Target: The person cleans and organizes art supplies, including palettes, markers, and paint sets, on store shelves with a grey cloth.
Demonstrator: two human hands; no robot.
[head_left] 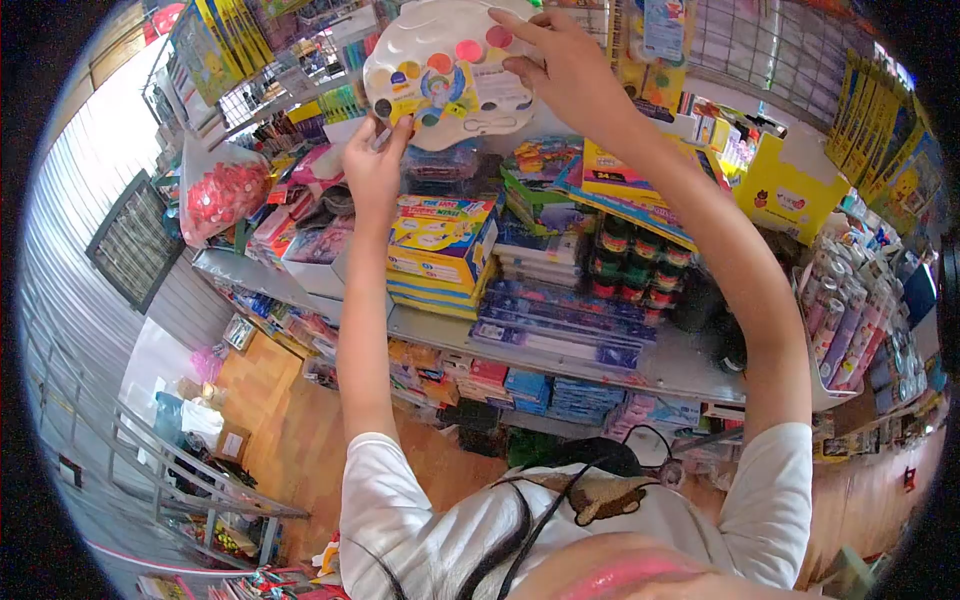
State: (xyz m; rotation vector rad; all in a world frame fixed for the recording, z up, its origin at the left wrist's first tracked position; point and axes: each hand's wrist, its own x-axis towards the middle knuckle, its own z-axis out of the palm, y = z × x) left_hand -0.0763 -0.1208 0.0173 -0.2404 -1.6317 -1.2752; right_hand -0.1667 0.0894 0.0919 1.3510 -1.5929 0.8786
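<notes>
A white palette-shaped watercolor paint set [385,60] with round colour pans and a printed picture is raised above the shelf, at the top middle of the head view. My left hand [377,160] pinches its lower left edge between thumb and fingers. At the upper right edge, my right hand [560,65] grips it with fingers and thumb apart around the rim. Below the set, yellow boxes [437,245] with colourful print are stacked on the shelf. Beside them lie flat packs [540,262] and small jars with red and green [640,262].
A grey metal shelf [690,365] crosses in front of me, with packed goods on a lower level. To the left hangs a clear bag of red pieces [226,195]. Rolled tubes [845,320] stand in a box at right, near a yellow carton [790,190]. Metal railings [190,460] run at lower left.
</notes>
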